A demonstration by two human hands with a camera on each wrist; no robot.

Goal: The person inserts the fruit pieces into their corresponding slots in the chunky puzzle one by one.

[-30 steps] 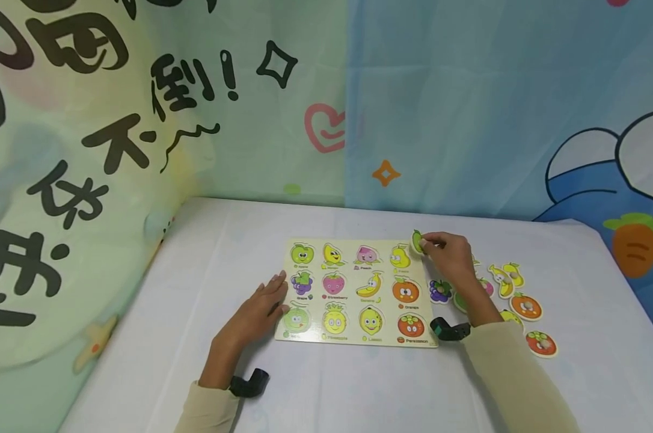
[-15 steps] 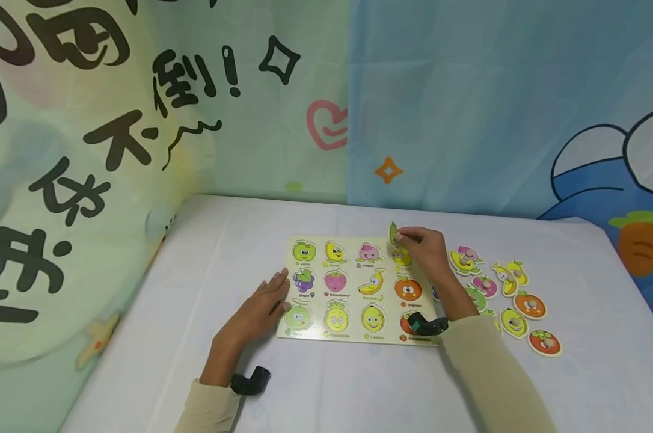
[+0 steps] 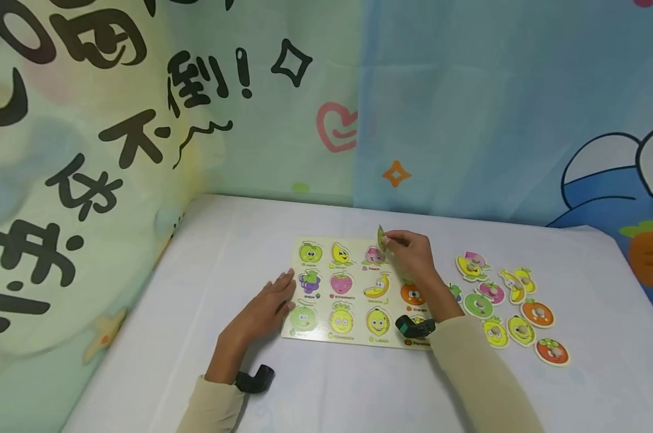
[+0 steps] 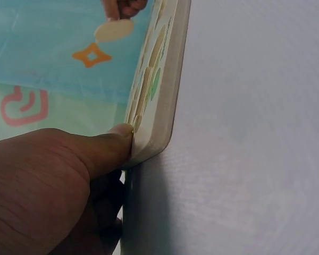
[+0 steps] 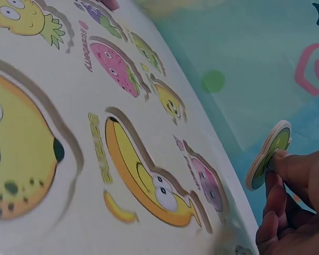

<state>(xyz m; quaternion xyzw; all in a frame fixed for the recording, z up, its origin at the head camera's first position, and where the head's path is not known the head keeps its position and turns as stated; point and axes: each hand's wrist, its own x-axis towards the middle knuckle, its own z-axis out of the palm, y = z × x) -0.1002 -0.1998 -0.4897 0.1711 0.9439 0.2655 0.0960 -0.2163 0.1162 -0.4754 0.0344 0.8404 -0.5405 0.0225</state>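
A wooden fruit puzzle board (image 3: pixel 359 304) lies on the white table, printed fruits showing in its recesses. My right hand (image 3: pixel 413 255) pinches a green fruit puzzle piece (image 3: pixel 381 239) between thumb and fingers, over the board's far edge by the peach recess. In the right wrist view the piece (image 5: pixel 271 156) stands on edge, its green face toward the fingertips and its pale wooden rim showing. My left hand (image 3: pixel 264 307) rests at the board's left edge with fingers extended; the left wrist view shows its thumb (image 4: pixel 106 151) touching the board's corner (image 4: pixel 154 141).
Right of the board lie several loose fruit pieces, among them a persimmon piece (image 3: pixel 552 352), an orange piece (image 3: pixel 537 313) and a banana piece (image 3: pixel 513 287). Some overlap. A printed cloth backdrop (image 3: pixel 467 120) rises behind the table's far edge.
My right hand has carried the green piece leftward along the board's far edge, from the top right corner to beside the peach. The left hand stays at the board's left edge.
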